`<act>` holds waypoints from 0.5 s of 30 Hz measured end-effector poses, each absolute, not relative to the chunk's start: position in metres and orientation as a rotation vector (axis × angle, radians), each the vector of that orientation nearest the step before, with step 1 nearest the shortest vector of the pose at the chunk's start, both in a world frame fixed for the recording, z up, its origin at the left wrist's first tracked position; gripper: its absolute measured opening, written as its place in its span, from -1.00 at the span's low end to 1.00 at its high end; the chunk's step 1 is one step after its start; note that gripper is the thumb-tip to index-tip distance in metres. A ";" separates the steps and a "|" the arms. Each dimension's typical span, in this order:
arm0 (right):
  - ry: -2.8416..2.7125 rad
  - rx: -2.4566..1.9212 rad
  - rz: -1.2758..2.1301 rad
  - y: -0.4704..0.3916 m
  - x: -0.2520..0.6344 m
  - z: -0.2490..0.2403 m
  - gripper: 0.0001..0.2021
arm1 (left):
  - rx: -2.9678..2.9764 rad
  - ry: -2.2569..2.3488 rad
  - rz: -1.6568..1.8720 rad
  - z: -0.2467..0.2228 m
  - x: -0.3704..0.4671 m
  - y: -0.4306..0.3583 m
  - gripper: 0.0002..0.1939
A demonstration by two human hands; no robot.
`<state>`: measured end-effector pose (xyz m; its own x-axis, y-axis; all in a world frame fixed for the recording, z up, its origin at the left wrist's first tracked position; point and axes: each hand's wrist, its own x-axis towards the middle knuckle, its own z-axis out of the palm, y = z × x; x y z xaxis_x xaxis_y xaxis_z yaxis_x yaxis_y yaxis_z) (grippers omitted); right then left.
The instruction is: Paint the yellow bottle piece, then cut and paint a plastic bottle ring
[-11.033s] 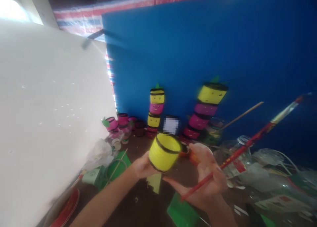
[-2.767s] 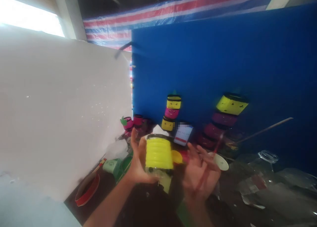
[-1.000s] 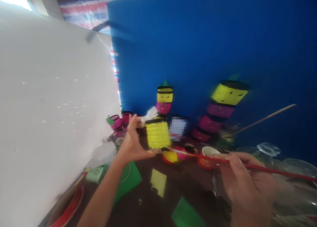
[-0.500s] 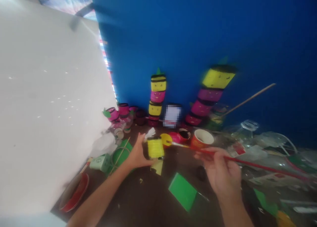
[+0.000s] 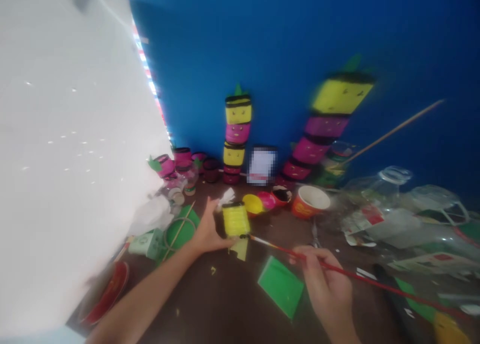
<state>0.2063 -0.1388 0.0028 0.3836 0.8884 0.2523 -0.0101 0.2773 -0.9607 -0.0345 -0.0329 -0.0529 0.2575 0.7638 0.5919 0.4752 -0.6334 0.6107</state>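
My left hand (image 5: pixel 210 230) grips a small yellow cylinder (image 5: pixel 235 220) with dark rims, thumb at its lower edge and fingers at its upper left. A long red paintbrush (image 5: pixel 337 269) is held in my right hand (image 5: pixel 325 279), and its tip touches or nearly touches the cylinder's lower right edge. Behind the cylinder are a cup of yellow paint (image 5: pixel 253 204), a pink one (image 5: pixel 267 200) and a dark one (image 5: pixel 282 195). A pale yellow scrap (image 5: pixel 240 250) lies beneath the cylinder.
A red and white cup (image 5: pixel 308 202) stands at the back, with clear plastic bottles (image 5: pixel 390 184) at the right. Green card (image 5: pixel 281 286) lies in front. Stacked yellow and pink containers (image 5: pixel 237 134) stand by the blue wall. A red dish (image 5: pixel 112 294) sits at the left edge.
The brush tip has moved from the yellow paint cup down to the cylinder's lower right edge. My right hand is lower, my left hand keeps its hold, and the view has shifted.
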 end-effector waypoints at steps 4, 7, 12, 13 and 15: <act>-1.012 -1.145 0.808 -0.138 0.209 0.000 -0.81 | 2.244 1.123 1.300 -0.048 -0.034 -0.034 0.14; -1.038 -1.164 0.818 -0.138 0.207 0.003 -0.80 | 2.227 1.122 1.303 -0.042 -0.032 -0.035 0.11; -1.030 -1.191 0.804 -0.137 0.205 0.001 -0.79 | 2.217 1.107 1.290 -0.038 -0.032 -0.035 0.08; -1.032 -1.193 0.806 -0.136 0.204 0.000 -0.79 | 2.224 1.100 1.290 -0.038 -0.032 -0.034 0.07; -1.040 -1.197 0.814 -0.135 0.203 0.000 -0.79 | 2.245 1.094 1.279 -0.038 -0.033 -0.033 0.05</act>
